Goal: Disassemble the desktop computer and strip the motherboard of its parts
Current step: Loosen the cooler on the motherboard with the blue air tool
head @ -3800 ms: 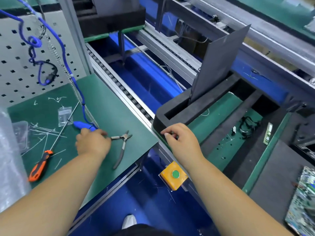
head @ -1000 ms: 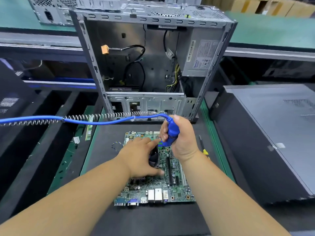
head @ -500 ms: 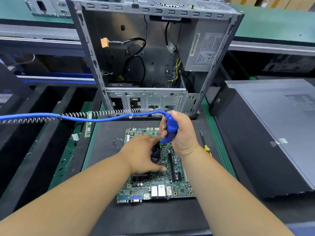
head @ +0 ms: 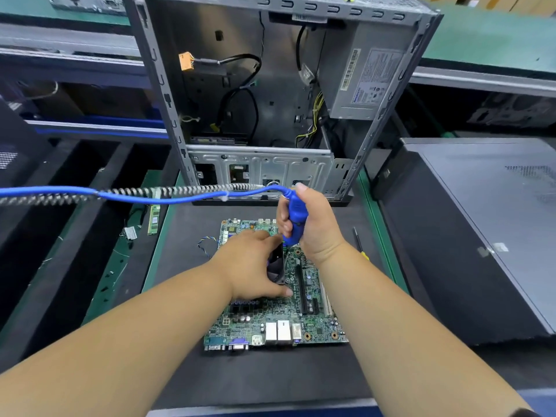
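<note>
A green motherboard [head: 313,320] lies flat on a dark mat [head: 270,377] in front of me. My left hand [head: 249,266] rests over the black CPU fan [head: 276,266], fingers and thumb around its sides. My right hand [head: 313,227] grips a blue powered screwdriver [head: 296,218] upright, its tip down beside the fan. A blue cable with a coiled hose [head: 135,194] runs from the tool off to the left. Behind the board stands the open metal computer case [head: 270,164], with loose cables and a power supply [head: 367,82] inside.
A dark side panel [head: 481,224] lies to the right. A yellow-handled screwdriver [head: 359,242] rests on the mat by my right wrist. A RAM stick [head: 154,219] and small bits lie on the green strip to the left. A conveyor runs behind the case.
Earlier I was at the left bench with my left hand at the blue tool. Over the last second both hands have stayed at the fan; the view has edged closer.
</note>
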